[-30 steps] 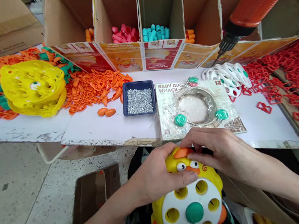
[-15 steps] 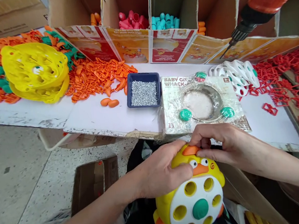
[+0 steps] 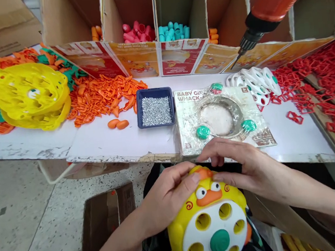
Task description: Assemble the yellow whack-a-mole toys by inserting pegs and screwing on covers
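A yellow toy duck (image 3: 177, 234) with a white round face plate (image 3: 201, 216) rests in my lap, tilted toward me. Holes ring the plate around a green dome (image 3: 220, 241), and big eyes and an orange beak (image 3: 209, 197) sit above it. My left hand (image 3: 170, 195) grips the duck's head from the left, thumb lying on its front. From the right, my right hand (image 3: 235, 164) holds the top of the head, its thumb by the eye and its fingers curved behind. Between both hands is an orange tuft (image 3: 204, 173), partly covered.
On the table stand a blue tray (image 3: 155, 108) of small screws, a plastic-wrapped box with a ring (image 3: 239, 109), and stacked yellow shells (image 3: 32, 94). Orange parts (image 3: 103, 94) and red parts (image 3: 304, 78) lie heaped. An electric screwdriver (image 3: 253, 30) hangs above cardboard bins (image 3: 185, 57).
The duck has turned slightly and shifted left, showing both eyes and a cheek spiral. My right fingers have gone from pinching the orange tuft to lying spread around the head's top.
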Action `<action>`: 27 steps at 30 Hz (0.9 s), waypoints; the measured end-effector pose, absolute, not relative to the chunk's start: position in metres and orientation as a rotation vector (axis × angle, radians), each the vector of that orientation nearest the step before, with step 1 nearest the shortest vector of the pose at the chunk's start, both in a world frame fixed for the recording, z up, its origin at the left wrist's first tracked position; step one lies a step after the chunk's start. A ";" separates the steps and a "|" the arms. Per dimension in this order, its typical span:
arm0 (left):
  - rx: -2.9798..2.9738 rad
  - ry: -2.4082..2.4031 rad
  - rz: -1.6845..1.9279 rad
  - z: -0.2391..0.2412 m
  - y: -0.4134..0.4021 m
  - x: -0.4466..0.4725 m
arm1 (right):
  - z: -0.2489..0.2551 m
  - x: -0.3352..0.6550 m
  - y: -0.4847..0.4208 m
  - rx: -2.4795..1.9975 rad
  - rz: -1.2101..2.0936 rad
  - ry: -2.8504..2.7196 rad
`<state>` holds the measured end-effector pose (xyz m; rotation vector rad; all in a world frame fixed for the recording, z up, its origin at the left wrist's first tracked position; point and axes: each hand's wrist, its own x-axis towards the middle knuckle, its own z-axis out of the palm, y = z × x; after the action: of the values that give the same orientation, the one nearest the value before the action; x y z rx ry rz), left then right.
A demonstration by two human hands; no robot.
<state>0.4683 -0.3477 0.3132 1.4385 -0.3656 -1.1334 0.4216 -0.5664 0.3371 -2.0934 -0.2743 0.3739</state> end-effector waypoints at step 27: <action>1.717 -0.433 -1.125 0.346 -0.323 0.455 | 0.329 0.387 -0.552 -1.487 0.647 0.057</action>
<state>0.4546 -0.3232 0.3458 1.7171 -0.4333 -1.1247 0.3869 -0.5515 0.3294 -1.4868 0.0570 0.6466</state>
